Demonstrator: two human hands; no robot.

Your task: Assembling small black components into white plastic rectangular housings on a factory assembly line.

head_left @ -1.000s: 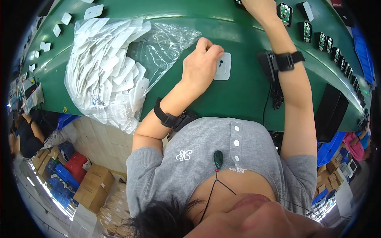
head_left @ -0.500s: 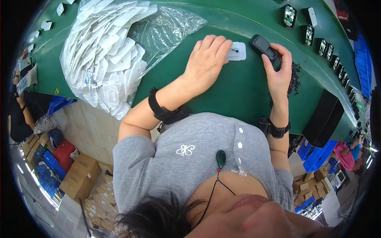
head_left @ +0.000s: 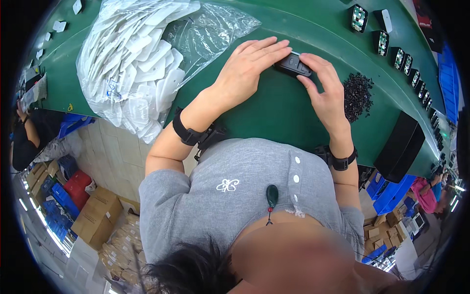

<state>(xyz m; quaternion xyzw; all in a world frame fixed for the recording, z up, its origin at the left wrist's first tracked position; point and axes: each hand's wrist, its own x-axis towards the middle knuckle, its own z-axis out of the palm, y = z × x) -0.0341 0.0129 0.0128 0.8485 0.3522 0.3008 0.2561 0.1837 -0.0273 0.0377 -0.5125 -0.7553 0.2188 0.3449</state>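
The green table [head_left: 274,115] has room between the boxy black case [head_left: 292,64] and the grey shirt [head_left: 249,169]. A clear plastic bag [head_left: 211,32] blocks left, tiny black bits [head_left: 358,95] right.

Your green counter [head_left: 279,112], your black casing [head_left: 293,63], white plates [head_left: 139,73], black bits [head_left: 357,96], your grey shirt [head_left: 249,161], its white motif [head_left: 228,185]

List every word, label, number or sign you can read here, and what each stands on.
None reads clearly enough to quote.
Clear plastic bag: blue marking, too distorted to read surely.
Grey shirt: white embroidered looping emblem, no certain letters.
Cardboard box, lower left: pale label, too small.
Black plastic casing in the right grip: no readable text.
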